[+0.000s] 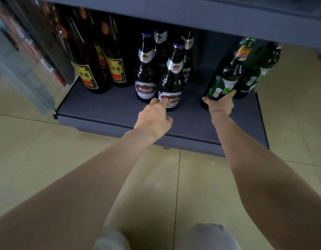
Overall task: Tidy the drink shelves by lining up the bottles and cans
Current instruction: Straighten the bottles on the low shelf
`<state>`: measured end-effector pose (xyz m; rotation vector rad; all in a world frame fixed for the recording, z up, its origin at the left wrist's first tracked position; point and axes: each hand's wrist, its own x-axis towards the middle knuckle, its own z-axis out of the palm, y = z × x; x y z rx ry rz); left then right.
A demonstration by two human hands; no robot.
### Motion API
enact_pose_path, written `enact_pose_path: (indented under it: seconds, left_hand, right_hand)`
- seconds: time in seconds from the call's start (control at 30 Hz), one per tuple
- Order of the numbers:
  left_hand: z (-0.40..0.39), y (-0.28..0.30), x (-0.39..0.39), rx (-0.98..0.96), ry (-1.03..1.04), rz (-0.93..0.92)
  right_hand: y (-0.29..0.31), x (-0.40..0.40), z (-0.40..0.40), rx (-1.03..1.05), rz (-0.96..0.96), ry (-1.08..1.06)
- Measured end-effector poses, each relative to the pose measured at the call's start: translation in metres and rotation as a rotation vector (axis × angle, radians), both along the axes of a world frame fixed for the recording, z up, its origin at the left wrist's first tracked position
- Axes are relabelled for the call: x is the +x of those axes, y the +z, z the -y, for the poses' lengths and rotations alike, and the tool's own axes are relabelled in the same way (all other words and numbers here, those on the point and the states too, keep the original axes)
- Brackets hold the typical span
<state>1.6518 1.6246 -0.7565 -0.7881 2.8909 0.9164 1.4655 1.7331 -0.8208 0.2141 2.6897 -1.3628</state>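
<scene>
Below, grey shelf, beige floor tiles

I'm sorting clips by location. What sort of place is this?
Probably a shop's drinks aisle: a low dark shelf with grouped beer bottles, brown U8 bottles beside green bottles, a tiled floor, and what looks like a glass cooler door alongside.

Green bottle, grey-blue shelf

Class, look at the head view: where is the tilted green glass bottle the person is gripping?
The tilted green glass bottle is at the right of the dark blue shelf, held at its base by the right hand, beside another green bottle.
</scene>
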Motion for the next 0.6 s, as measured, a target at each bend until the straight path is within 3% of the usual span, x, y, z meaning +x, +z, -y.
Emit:
enact_pose_path:
  seconds: [0.2,0.37,0.5,0.6]
  left_hand:
    - [0.027,-0.006,0.028,0.011,0.056,0.044]
    - [0.016,-0.013,0.033,0.046,0.094,0.031]
    - [-0.006,0.001,0.038,0.083,0.098,-0.049]
    - [-0.013,0.029,0.057,0.068,0.185,-0.219]
  right_hand:
    - [-0.007,-0.036,0.006,-0.051,0.048,-0.020]
    - [-0.023,0.000,-0.005,-0.066,0.090,-0.022]
    - [0.013,0.053,-0.027,-0.055,0.108,0.160]
    - [0.079,0.108,-0.051,-0.036,-0.080,0.410]
